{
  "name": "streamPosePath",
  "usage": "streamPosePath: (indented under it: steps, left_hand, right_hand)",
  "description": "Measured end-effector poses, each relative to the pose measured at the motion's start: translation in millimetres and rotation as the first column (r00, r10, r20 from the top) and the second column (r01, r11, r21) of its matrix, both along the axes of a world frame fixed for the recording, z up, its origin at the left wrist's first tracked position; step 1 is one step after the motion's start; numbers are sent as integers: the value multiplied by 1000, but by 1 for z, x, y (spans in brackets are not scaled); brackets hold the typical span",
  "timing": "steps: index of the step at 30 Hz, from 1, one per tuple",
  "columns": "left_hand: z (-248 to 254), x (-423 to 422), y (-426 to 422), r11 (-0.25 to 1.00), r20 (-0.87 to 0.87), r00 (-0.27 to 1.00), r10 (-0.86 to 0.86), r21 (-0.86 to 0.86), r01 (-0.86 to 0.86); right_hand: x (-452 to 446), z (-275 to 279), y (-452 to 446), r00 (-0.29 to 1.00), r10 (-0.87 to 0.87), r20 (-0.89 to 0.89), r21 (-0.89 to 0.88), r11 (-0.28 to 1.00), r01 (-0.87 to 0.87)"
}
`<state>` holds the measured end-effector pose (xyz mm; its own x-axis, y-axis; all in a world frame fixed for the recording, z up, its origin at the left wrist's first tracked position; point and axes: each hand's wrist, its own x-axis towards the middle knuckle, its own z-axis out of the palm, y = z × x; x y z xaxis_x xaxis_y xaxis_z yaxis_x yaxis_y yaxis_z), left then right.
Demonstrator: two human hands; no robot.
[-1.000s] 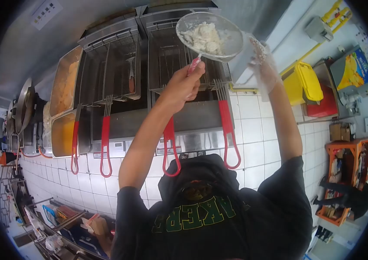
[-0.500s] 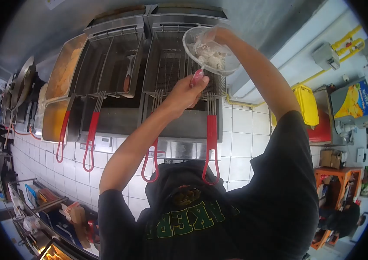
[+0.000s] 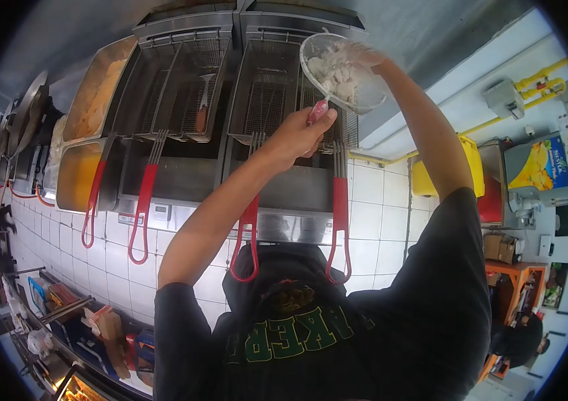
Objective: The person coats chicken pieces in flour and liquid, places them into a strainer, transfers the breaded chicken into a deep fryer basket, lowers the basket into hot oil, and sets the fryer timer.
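My left hand [image 3: 300,137] is closed around the pink-red handle of a round strainer [image 3: 372,100], held above the right-hand fryer. Inside the strainer lie several pale, flour-coated pieces [image 3: 338,77]. My right hand [image 3: 364,55] reaches over the far rim into the bowl, at the coated pieces. It looks whitish, and its fingers are blurred and blend with the flour, so their grip does not show. Below the strainer, a wire fry basket [image 3: 272,87] with a red handle sits in the fryer.
More red-handled baskets [image 3: 142,214] hang toward me; tongs or a similar utensil [image 3: 202,110] lie in one. At the left stand a tray of orange-brown crumbs [image 3: 100,100] and a pan of yellow liquid [image 3: 78,177]. A yellow bin [image 3: 472,167] is at right; another person [image 3: 521,337] is lower right.
The strainer and both hands have shifted slightly right in view, along with the fryer baskets. My right hand has moved within the bowl, and the floured pieces lie differently.
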<state>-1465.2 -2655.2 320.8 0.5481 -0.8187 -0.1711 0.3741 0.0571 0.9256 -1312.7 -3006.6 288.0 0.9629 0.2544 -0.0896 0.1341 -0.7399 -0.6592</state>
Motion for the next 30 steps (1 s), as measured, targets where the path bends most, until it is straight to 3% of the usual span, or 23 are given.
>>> streamPosePath:
  steps: [2,6,9,14,18,24,27,28,30]
  left_hand:
    - [2,5,4,1000,-23,1000,-1,11,1]
    - [-2,17,7,1000,-73,997,3,3,-3]
    - [-9,26,15,1000,-137,990,19,-5,-20]
    - [-5,38,47,985,-112,979,173,46,-169]
    - [0,47,71,953,-49,956,289,103,-283]
    - [10,41,91,934,6,940,342,105,-341]
    - [18,31,93,932,11,940,342,120,-341]
    - [19,29,93,929,9,936,351,124,-350]
    - [20,27,91,935,-3,943,333,126,-330]
  right_hand:
    - [-18,14,8,973,-223,-53,446,867,223]
    - [-50,90,38,987,-67,-144,482,866,129]
    - [-73,112,44,989,-82,-121,463,877,129]
    - [-97,107,32,960,-255,-114,260,925,276]
    - [-91,40,29,944,-262,-202,-70,965,253]
    - [-70,-95,56,968,-50,-244,-458,886,-70]
    - [-71,-113,67,957,234,-169,-718,636,-282]
    - [-69,-111,65,984,120,-135,-611,771,-178]
    - [-62,-89,73,986,-85,-142,-539,842,-4]
